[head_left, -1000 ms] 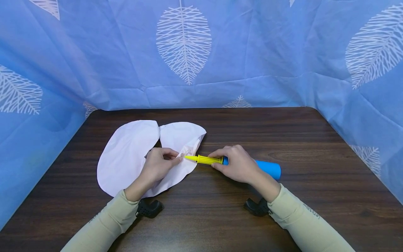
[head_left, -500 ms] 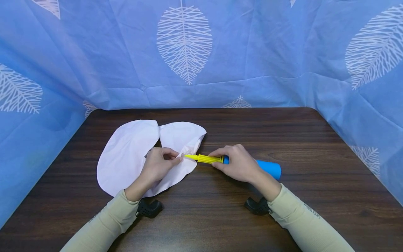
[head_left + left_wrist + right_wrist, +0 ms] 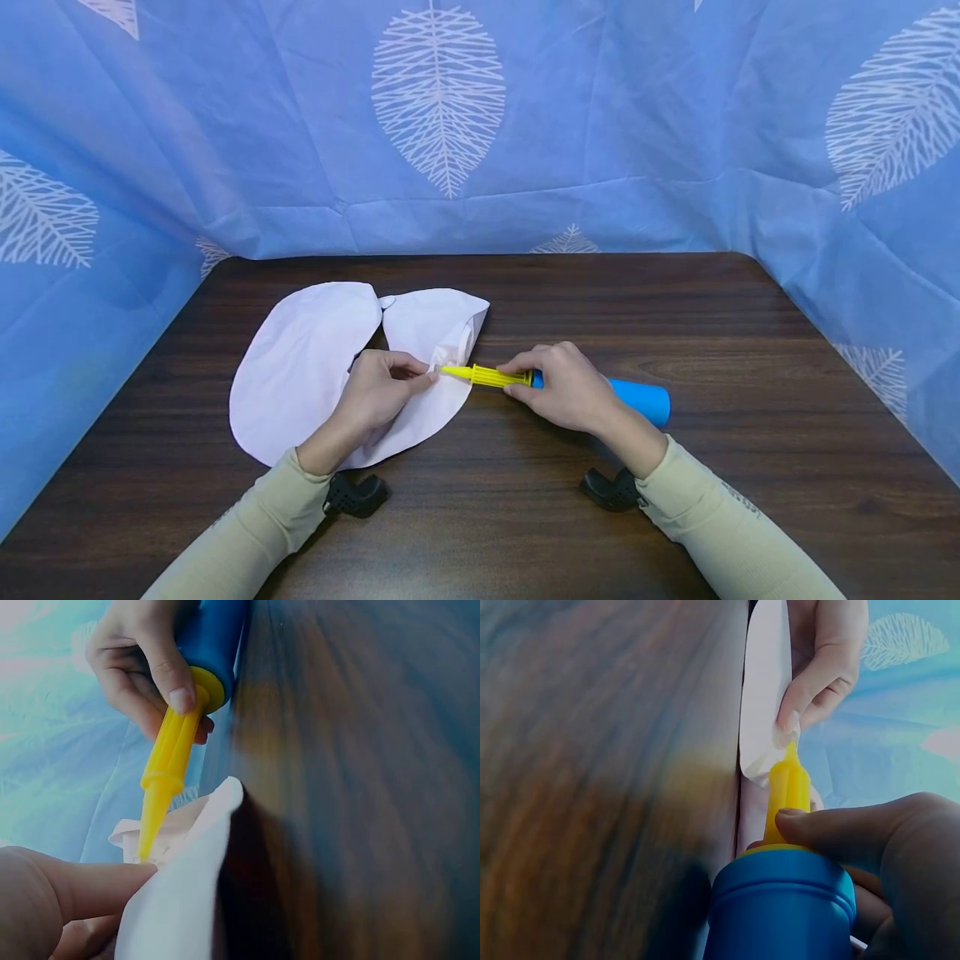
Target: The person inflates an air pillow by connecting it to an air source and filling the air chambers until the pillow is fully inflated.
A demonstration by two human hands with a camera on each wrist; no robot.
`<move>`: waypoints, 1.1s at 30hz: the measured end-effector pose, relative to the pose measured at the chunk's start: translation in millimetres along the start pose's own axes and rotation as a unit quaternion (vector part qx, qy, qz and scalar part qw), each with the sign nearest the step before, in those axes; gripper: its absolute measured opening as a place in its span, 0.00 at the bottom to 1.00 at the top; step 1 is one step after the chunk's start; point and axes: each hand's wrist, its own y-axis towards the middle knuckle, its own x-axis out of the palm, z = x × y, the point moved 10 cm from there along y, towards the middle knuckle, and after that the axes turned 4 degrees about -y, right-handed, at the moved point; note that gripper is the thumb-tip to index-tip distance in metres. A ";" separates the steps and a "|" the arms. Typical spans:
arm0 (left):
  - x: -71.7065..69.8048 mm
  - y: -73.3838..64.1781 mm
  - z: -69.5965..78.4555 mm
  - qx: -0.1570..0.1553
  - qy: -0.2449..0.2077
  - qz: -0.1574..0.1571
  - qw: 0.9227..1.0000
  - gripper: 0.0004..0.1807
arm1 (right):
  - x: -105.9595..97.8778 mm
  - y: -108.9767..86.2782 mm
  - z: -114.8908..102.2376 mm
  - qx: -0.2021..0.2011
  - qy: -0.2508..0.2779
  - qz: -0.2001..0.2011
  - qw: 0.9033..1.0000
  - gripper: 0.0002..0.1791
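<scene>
- Far left: blue cloth [image 3: 150, 167] with white leaf prints, running behind the dark wood counter [image 3: 480, 550] and round to the far right.
- White sheet [image 3: 292, 367]: left-centre of the counter, flat, two rounded lobes with a notch between; creased and gathered in the right lobe.
- Left sleeve [image 3: 243, 525]: pale, coming in from the lower edge; black device [image 3: 357, 497] at the wrist.
- Left hand [image 3: 378, 390]: over the sheet, thumb and forefinger pinching its gathered part.
- Yellow nozzle [image 3: 491, 377] of a blue-barrelled pump [image 3: 643, 403]: points left, tip at the gathers, right by the left fingertips. Cannot tell whether it sits inside.
- Right hand [image 3: 566, 390]: gripping the pump where yellow meets blue, thumb on the yellow.
- Pump's blue rear end: pokes out right of that hand, low over the counter.
- Right sleeve [image 3: 738, 517]: pale as well, a second black device [image 3: 611, 492] at its wrist.
</scene>
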 end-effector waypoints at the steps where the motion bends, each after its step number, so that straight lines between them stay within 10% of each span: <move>1: 0.2 0.6 0.5 0.003 -0.003 -0.001 1.000 0.04 | -0.4 0.7 -0.2 -0.002 -0.002 0.000 1.000 0.14; 33: 8.7 3.5 4.3 0.049 0.007 -0.036 0.998 0.02 | 2.6 4.0 4.3 0.009 0.023 -0.013 1.000 0.13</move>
